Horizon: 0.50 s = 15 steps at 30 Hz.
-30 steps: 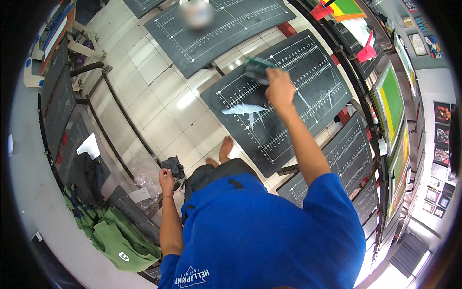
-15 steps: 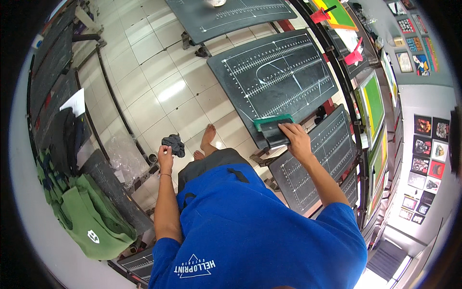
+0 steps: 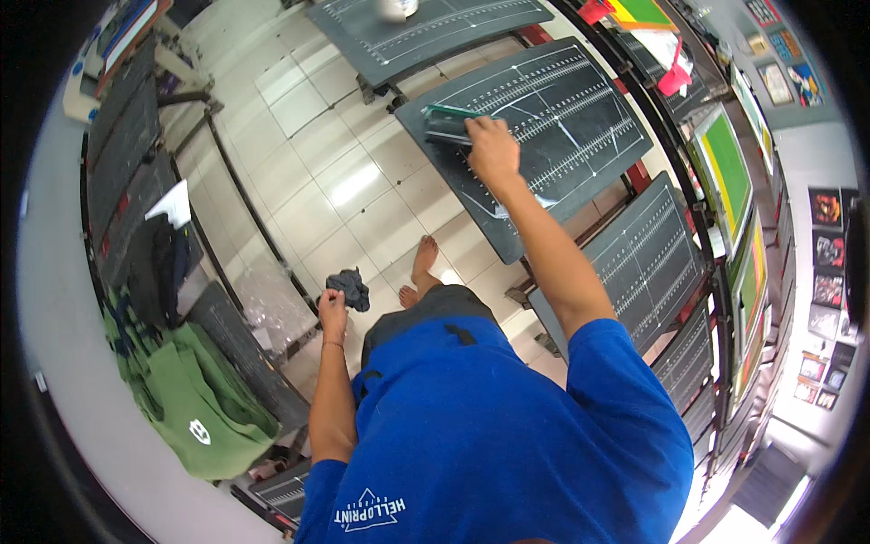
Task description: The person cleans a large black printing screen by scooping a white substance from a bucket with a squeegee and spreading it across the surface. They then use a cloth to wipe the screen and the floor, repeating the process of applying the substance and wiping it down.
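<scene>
My right hand (image 3: 495, 156) is closed on a squeegee with a dark body and a green edge (image 3: 447, 129). The squeegee is at the far left corner of a tilted black printing board (image 3: 594, 136) marked with white rulers and lines. Pale wet-looking streaks show on the board's near end, beside my forearm. My left hand (image 3: 333, 310) hangs low on the left, fingers closed, with a crumpled dark grey rag (image 3: 350, 289) at its fingertips. The rag appears to be held by its edge, above the tiled floor.
More ruled black boards stand before (image 3: 435, 36) and behind (image 3: 634, 258) this one. Framed screens (image 3: 725, 168) lean along the right rail, near a pink scoop-like tool (image 3: 674, 80). Green garments (image 3: 204, 390) drape over a board at left. Clear plastic (image 3: 272, 304) lies by a floor pipe.
My right hand has carried the squeegee from the board's near end to its far left corner. The curved white streak mid-board is fainter. My left hand still has the rag.
</scene>
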Each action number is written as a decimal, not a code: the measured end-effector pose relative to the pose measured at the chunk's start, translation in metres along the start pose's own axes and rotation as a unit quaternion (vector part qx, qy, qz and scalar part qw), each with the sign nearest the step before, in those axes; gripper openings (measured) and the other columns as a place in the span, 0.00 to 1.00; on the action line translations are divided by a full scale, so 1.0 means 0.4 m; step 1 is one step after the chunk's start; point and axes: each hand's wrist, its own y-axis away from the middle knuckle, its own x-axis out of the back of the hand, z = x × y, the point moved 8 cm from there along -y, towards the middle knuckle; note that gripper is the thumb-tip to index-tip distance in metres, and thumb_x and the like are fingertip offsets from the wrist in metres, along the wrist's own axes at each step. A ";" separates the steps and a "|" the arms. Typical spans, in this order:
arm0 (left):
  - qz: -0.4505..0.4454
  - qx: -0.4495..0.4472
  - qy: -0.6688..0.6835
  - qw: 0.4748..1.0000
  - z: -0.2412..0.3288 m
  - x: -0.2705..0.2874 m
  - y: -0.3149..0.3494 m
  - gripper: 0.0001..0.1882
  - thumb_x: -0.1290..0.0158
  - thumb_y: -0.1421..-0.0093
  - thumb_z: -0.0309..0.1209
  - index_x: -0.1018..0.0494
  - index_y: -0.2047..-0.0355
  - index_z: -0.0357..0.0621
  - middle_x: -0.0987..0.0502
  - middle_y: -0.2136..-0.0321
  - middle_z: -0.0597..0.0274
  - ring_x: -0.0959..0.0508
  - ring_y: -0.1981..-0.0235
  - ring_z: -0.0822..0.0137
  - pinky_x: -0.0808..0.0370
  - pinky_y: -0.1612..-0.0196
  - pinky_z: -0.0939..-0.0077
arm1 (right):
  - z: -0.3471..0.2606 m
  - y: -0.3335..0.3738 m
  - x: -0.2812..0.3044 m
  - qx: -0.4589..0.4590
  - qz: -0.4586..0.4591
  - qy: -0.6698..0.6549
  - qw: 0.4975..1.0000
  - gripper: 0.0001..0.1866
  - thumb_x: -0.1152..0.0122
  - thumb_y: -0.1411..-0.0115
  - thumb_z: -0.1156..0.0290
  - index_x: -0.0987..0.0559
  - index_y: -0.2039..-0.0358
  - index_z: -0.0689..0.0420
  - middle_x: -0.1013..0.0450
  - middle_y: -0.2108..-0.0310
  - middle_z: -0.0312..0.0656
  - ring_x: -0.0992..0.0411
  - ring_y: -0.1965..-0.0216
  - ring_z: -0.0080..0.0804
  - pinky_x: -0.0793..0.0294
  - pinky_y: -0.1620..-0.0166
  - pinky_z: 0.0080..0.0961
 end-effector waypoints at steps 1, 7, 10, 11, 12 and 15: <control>-0.002 0.026 0.044 0.999 -0.020 0.013 -0.002 0.05 0.46 0.35 0.30 0.31 0.66 0.47 0.31 0.74 0.68 0.30 0.76 0.74 0.29 0.76 0.77 | -0.023 0.005 -0.006 -0.002 0.006 -0.006 1.000 0.21 0.43 0.45 0.76 0.23 0.49 0.54 0.26 0.54 0.40 0.28 0.51 0.42 0.20 0.53 0.35; 0.017 0.121 0.117 0.986 -0.074 0.074 0.013 0.07 0.47 0.33 0.31 0.34 0.66 0.47 0.32 0.74 0.69 0.31 0.78 0.75 0.31 0.80 0.78 | -0.043 0.254 0.031 0.024 -0.042 -0.063 0.997 0.32 0.40 0.53 0.80 0.26 0.43 0.55 0.29 0.48 0.37 0.31 0.47 0.38 0.24 0.47 0.30; 0.035 0.172 0.132 0.976 -0.089 0.059 -0.003 0.07 0.48 0.32 0.32 0.34 0.66 0.49 0.32 0.73 0.68 0.31 0.78 0.73 0.31 0.80 0.77 | 0.068 0.224 0.030 -0.020 -0.043 -0.024 0.999 0.32 0.41 0.54 0.82 0.26 0.43 0.54 0.29 0.47 0.36 0.31 0.46 0.39 0.24 0.46 0.31; 0.034 0.162 0.130 0.978 -0.109 0.078 -0.016 0.07 0.48 0.32 0.33 0.34 0.65 0.50 0.32 0.73 0.68 0.31 0.78 0.73 0.31 0.79 0.77 | 0.110 0.175 0.039 -0.044 -0.016 -0.007 0.999 0.29 0.41 0.51 0.80 0.25 0.45 0.55 0.28 0.49 0.38 0.30 0.47 0.39 0.24 0.47 0.32; 0.029 0.152 0.125 0.980 -0.130 0.093 -0.036 0.06 0.48 0.32 0.33 0.34 0.65 0.50 0.32 0.73 0.68 0.30 0.77 0.73 0.30 0.79 0.77 | 0.167 0.120 0.043 -0.073 0.010 0.010 0.997 0.25 0.41 0.48 0.78 0.24 0.46 0.56 0.27 0.51 0.40 0.29 0.49 0.40 0.23 0.49 0.32; 0.022 0.136 0.066 0.988 -0.070 0.091 -0.097 0.06 0.48 0.33 0.32 0.34 0.66 0.51 0.30 0.72 0.69 0.28 0.76 0.73 0.25 0.73 0.75 | 0.420 0.025 0.046 -0.229 0.030 0.066 0.971 0.26 0.43 0.48 0.80 0.25 0.46 0.54 0.28 0.51 0.40 0.30 0.48 0.43 0.22 0.50 0.37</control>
